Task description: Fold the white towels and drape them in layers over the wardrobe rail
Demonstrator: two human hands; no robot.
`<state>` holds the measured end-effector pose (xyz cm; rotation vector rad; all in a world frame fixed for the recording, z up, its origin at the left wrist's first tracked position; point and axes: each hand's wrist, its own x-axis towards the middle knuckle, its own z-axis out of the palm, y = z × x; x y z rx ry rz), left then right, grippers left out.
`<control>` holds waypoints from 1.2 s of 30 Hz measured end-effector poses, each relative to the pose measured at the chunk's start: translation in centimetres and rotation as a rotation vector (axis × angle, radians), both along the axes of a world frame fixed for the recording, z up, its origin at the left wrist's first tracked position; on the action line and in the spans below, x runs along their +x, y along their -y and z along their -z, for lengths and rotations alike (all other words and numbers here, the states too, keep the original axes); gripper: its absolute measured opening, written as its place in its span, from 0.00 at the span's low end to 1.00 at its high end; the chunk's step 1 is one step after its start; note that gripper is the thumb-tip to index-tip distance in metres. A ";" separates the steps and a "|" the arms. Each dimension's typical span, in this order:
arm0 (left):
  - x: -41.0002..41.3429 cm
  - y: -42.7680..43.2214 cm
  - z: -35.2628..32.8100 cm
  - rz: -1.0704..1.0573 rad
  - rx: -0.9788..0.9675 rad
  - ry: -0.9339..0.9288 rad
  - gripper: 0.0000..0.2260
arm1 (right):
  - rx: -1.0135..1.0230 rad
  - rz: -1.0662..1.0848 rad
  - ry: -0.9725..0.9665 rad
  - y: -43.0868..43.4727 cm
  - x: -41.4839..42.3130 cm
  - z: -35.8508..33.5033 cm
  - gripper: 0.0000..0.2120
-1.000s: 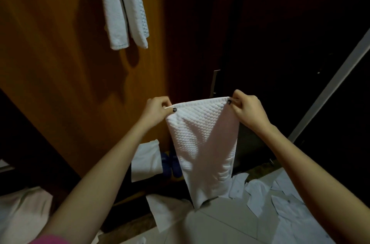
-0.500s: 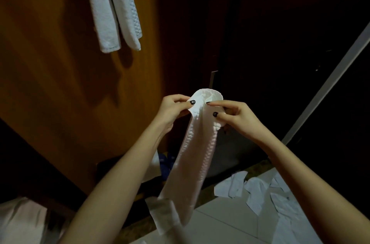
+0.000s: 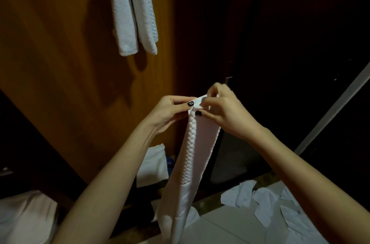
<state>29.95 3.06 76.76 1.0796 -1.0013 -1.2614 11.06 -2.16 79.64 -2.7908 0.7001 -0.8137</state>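
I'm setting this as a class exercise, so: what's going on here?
A person is folding a white towel. The left hand and right hand pinch its top edge together, so it hangs as a narrow strip. Two more towels hang at the upper left; the rail is out of view. White cloths lie on the floor.

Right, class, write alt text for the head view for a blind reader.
The left hand and right hand pinch the top of a narrow folded white towel that hangs down. More white towels hang upper left against a wooden panel.
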 end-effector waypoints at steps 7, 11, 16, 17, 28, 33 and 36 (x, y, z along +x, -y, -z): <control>1.1 -1.6 -1.0 -0.026 -0.100 -0.097 0.09 | 0.144 0.017 -0.047 0.3 2.3 -2.2 0.13; 0.9 -2.3 -0.9 -0.060 -0.173 -0.048 0.12 | 0.103 0.051 -0.032 0.2 3.0 -2.6 0.15; 0.7 -2.3 -1.0 -0.180 -0.204 -0.079 0.10 | 0.040 0.106 -0.089 0.6 3.1 -3.3 0.18; 0.9 -2.4 -1.1 -0.209 -0.201 -0.079 0.08 | 0.056 0.125 -0.129 1.0 2.5 -3.6 0.18; 3.1 -3.4 -1.6 -0.502 -0.269 0.531 0.08 | 0.394 -0.060 -0.086 -0.2 1.0 -1.8 0.15; 3.3 -3.3 -2.7 -0.742 -0.427 0.736 0.09 | 0.421 0.016 0.263 -1.3 2.9 -2.4 0.07; 3.2 -3.8 -3.8 -0.747 -0.464 0.642 0.08 | 0.549 0.029 0.498 -1.6 3.8 -2.9 0.09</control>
